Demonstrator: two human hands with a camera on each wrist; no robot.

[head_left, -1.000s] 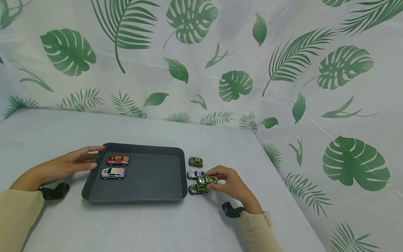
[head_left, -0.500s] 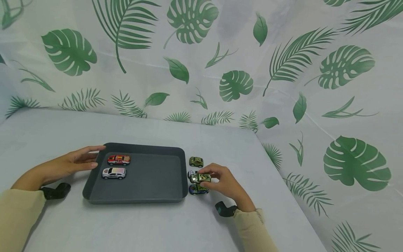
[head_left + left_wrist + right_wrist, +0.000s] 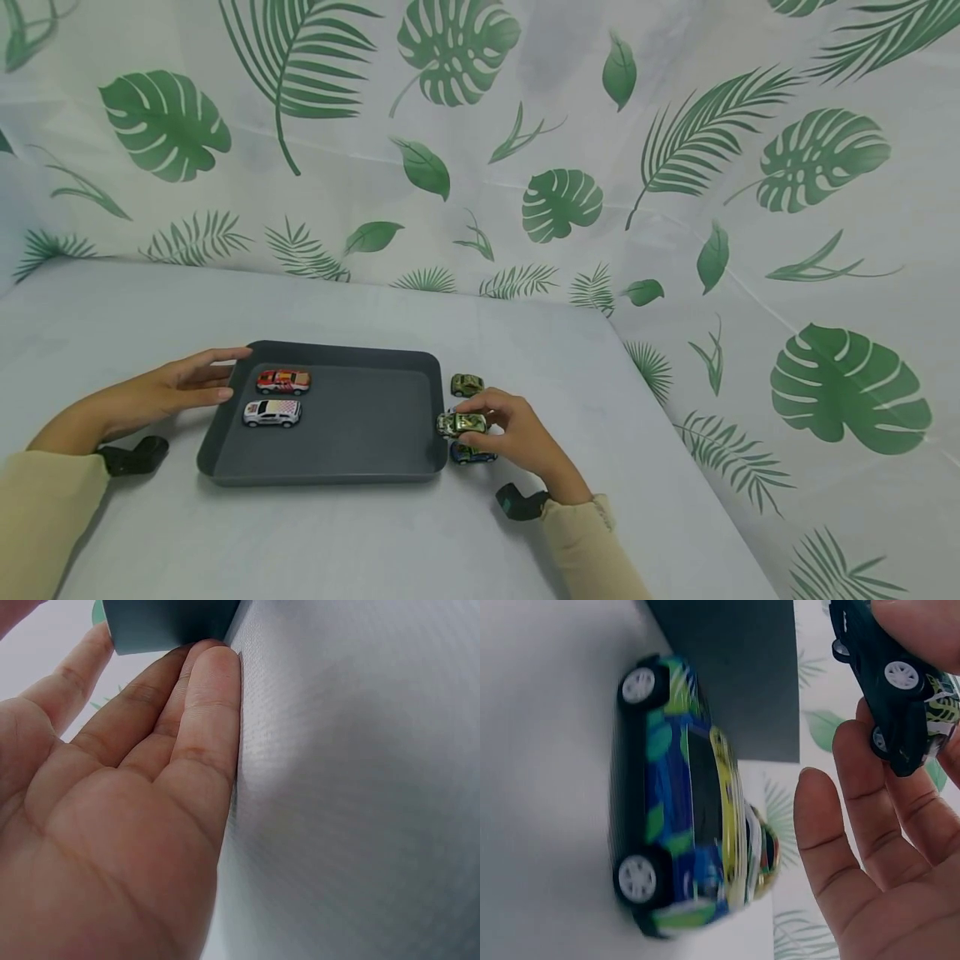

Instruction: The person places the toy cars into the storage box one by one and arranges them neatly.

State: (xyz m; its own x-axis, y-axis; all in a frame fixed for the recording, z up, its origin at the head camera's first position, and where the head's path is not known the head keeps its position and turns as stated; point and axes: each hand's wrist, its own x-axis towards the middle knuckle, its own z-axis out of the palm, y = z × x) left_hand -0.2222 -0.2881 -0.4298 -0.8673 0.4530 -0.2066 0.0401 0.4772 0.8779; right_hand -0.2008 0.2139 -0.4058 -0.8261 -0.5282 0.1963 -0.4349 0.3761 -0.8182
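Note:
My right hand [image 3: 517, 429] pinches a green camouflage toy car [image 3: 462, 425] between thumb and fingers. The car is raised, its front end over the right rim of the dark grey tray [image 3: 352, 477]; its underside and wheels show in the right wrist view. A blue and green toy car [image 3: 679, 810] stands on the table just below that hand. My left hand [image 3: 165, 387] rests with extended fingers against the tray's left end. Inside the tray, at the left, sit a red toy car [image 3: 282, 382] and a white toy car [image 3: 272, 412].
Beyond the right hand, an olive green toy car [image 3: 467, 384] stands right of the tray. Another white car there is mostly hidden behind the held one. A leaf-print cloth [image 3: 487, 167] hangs behind and to the right of the pale table [image 3: 337, 542].
My right hand has moved left with the camouflage car, from over the cars beside the tray to the tray's right rim. The left hand and the tray hold still.

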